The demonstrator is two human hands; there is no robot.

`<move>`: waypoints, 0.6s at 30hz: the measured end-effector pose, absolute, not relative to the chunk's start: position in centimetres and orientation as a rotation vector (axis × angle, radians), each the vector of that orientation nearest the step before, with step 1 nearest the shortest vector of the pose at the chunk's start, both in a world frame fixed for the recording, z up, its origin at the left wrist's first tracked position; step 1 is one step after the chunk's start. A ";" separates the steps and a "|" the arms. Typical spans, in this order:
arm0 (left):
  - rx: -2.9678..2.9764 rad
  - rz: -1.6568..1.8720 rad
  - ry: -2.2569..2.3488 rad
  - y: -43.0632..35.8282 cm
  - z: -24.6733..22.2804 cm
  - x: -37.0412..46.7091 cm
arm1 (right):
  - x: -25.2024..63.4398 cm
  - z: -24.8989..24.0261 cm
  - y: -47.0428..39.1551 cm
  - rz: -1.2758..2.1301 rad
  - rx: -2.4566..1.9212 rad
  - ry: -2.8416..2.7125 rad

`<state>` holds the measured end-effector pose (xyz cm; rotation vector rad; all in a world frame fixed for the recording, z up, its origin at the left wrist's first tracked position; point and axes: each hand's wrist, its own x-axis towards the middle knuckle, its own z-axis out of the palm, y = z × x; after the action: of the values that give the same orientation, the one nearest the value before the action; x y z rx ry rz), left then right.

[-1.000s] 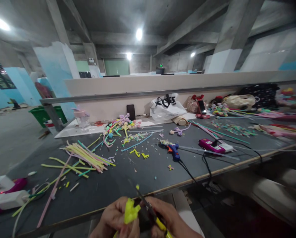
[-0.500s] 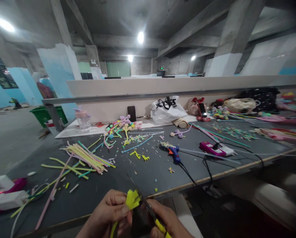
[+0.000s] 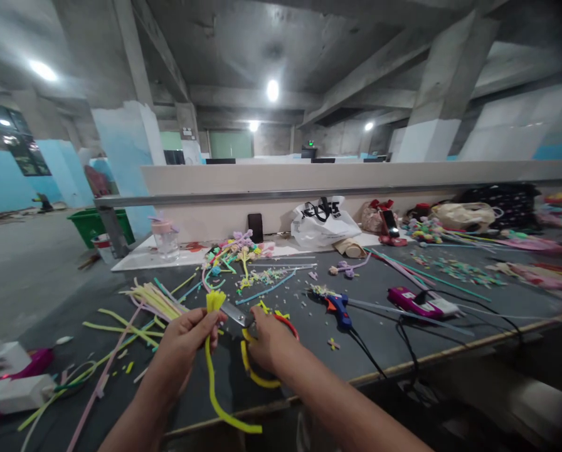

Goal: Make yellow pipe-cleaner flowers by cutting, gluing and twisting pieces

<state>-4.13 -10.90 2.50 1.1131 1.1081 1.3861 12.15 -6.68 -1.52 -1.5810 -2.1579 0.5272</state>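
Observation:
My left hand pinches a yellow strip just below its end, which is cut into a fringed tuft. The rest of the strip hangs down and curls toward the front edge of the table. In my right hand is a pair of scissors, gripped near the pivot, with yellow and red handle loops showing below and beside the fingers. The blades point left, close to the yellow tuft; whether they touch it I cannot tell. Short yellow cut pieces lie just behind my right hand.
A blue glue gun with a black cord lies to the right, near a purple power strip. Long pastel strips are heaped at left. Behind stand a clear cup, finished flower pieces and a white bag.
Both hands have risen and moved forward over the table. The scissors have swung from pointing up-left to pointing left, and the strip's hanging length has come into view.

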 end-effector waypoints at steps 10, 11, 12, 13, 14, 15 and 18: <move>1.212 1.337 1.262 -2.5 2.3 -3.9 | 7.7 -1.7 1.0 0.768 -1.297 -1.957; 1.233 1.330 1.280 -1.8 2.0 -3.8 | 8.1 -1.5 1.8 0.831 -1.243 -1.890; 1.259 1.320 1.299 -1.2 1.7 -3.6 | 8.4 -1.4 2.6 0.906 -1.180 -1.816; 1.290 1.308 1.318 -0.7 1.4 -3.4 | 8.7 -1.3 3.3 0.988 -1.111 -1.736; 1.327 1.297 1.337 -0.3 1.1 -3.2 | 9.0 -1.4 4.0 1.075 -1.036 -1.654; 1.367 1.289 1.356 0.0 0.8 -2.9 | 9.2 -1.5 4.5 1.166 -0.960 -1.576; 1.486 1.275 1.411 0.4 -0.1 -2.2 | 9.7 -2.1 5.2 1.452 -0.724 -1.365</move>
<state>-2.18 0.43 -0.05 1.4863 1.4109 1.2754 9.68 5.19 -2.06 -0.7238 -1.3649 1.4519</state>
